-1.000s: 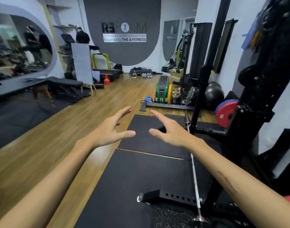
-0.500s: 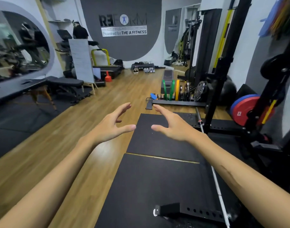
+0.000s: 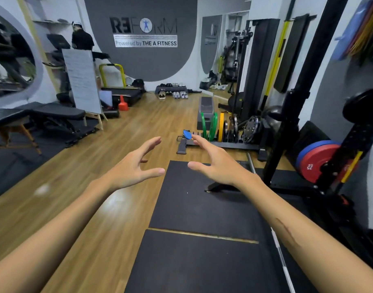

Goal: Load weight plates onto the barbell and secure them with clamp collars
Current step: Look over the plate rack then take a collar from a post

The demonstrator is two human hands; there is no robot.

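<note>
Both my arms reach forward over the floor. My left hand and my right hand are empty, fingers spread, palms facing each other. Beyond them a low floor rack holds upright weight plates: green plates, a yellow plate and several dark and silver plates. A blue object lies at the rack's left end, just past my right fingertips. The steel barbell lies on the black mats at the right, partly hidden by my right forearm. Red and blue 25 kg plates hang on the squat rack.
The black squat rack and its base stand at the right. Black rubber mats lie on the wooden floor. A bench, a whiteboard and treadmills are at the left. A person stands far off by the back wall.
My view has swung left and moved forward toward the plate rack. The squat rack has slid to the right edge. Both hands stay open and raised.
</note>
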